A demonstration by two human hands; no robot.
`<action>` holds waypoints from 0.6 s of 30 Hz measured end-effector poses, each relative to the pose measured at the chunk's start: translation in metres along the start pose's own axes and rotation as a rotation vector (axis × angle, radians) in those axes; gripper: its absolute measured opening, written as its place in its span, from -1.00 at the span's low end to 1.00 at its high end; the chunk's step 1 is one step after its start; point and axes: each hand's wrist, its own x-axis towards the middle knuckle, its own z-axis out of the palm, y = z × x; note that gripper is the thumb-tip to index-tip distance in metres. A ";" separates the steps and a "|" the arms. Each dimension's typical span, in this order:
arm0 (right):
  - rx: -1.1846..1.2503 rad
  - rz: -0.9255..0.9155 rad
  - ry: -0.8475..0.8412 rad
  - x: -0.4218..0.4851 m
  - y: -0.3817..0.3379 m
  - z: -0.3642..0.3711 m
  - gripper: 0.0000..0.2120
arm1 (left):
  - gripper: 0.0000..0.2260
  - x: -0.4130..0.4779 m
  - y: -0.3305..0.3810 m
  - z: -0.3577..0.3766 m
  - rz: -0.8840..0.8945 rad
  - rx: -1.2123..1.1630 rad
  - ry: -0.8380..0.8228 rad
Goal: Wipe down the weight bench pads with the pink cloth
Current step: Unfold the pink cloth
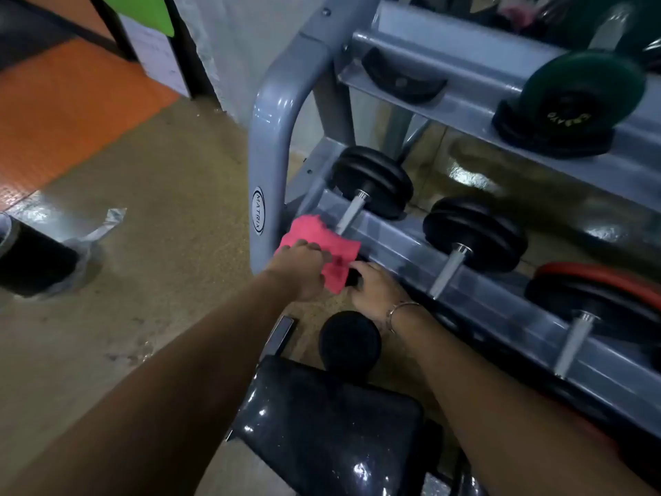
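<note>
Currently: left hand (300, 272) grips cloth (323, 250), fingers curled into it. Right hand (375, 289), just beside, curls round a black part (353, 277). Pad (329, 431) lies below both wrists.

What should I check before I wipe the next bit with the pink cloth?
1. Grip on the pink cloth: ok, the left hand holds it.
2. Other side steadied: ok, the right hand grips a small black part beside the cloth.
3. Cloth touching a bench pad: cannot tell; it lies by the grey rack, at its lower rail.
4. Reach to the seat pad: ok, right under the arms.
5. Wiping of the round roller pad done: cannot tell.
6. Safe seat of the nearest dumbbell on the rack: ok.
</note>
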 end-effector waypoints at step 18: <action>1.004 0.370 0.342 0.045 -0.033 0.020 -0.59 | -0.52 0.017 -0.023 0.020 -0.021 -0.096 0.006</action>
